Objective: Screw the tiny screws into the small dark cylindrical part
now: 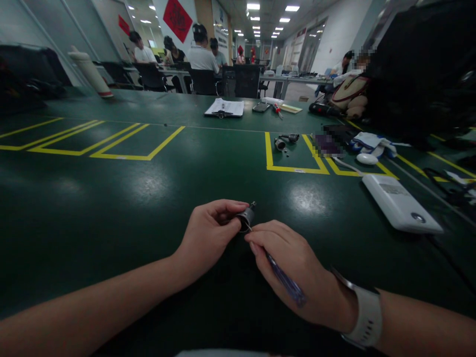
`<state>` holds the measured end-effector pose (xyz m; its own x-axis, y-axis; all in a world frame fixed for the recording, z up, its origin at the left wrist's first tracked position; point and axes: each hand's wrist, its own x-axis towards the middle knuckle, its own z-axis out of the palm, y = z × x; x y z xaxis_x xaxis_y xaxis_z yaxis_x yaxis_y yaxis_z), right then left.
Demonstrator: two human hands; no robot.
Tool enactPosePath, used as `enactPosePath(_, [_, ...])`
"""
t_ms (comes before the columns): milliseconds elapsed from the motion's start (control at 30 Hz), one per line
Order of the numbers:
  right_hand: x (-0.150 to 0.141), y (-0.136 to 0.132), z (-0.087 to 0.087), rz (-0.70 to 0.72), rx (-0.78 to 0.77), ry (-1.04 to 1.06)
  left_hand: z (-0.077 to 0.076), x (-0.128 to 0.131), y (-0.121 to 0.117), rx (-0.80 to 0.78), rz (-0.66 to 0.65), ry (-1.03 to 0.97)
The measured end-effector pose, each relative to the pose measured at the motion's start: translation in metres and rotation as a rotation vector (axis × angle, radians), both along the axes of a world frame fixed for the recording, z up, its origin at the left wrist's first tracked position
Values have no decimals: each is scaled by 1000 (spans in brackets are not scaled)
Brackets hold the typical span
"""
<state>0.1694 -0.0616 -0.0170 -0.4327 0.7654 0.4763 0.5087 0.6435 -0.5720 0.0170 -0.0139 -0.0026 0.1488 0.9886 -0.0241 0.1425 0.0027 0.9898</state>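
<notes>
Head: left fingers [231,229] part-hide metal cup [247,215]; clipboard [224,108] beyond.

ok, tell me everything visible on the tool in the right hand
The tool has a translucent, purplish handle, apparently plastic, and a thin, bright metal shaft. It slants, handle end toward the picture's lower right, shaft pointing up-left to the open mouth of the grey metal part. The right hand's grip holds it pen-like, hiding its middle. Tip shape, and whether it touches the part, can't be made out.

Grey cylindrical metal part [247,217]: partly covered by left hand [210,230]
Thin tool, translucent purple handle [285,280]: tip too small to tell
</notes>
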Motion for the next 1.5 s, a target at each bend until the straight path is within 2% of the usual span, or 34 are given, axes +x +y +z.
enactPosePath(167, [2, 0, 0, 2, 13, 64, -2, -2, 2, 11, 6, 13])
enactPosePath(433, [2, 0, -2, -53, 29, 49, -1, -3, 1, -72, 4, -39])
enactPosePath(700, [3, -1, -2, -13, 33, 116, -1, -4, 2, -118, 18, -96])
enactPosePath(800, [5, -3, 1, 4, -53, 200, -2, -8, 5, -138, -5, -122])
enactPosePath(967, [8, 6, 2, -13, -487, 323, -2, -17, 12, -175, -12, -128])
enactPosePath(1033, [7, 10, 0, -27, -582, 335, 0, -19, 15, -166, 16, -126])
enactPosePath(1133, [5, 14, -2, -46, -610, 323, 3, -20, 16, -158, 38, -109])
enactPosePath(1300, [-2, 12, -2, -69, -572, 280, 1, -21, 15, -145, 26, -93])
enactPosePath(1500, [-5, 15, 8, -87, -589, 192, 2, -22, 16, -102, -26, -101])
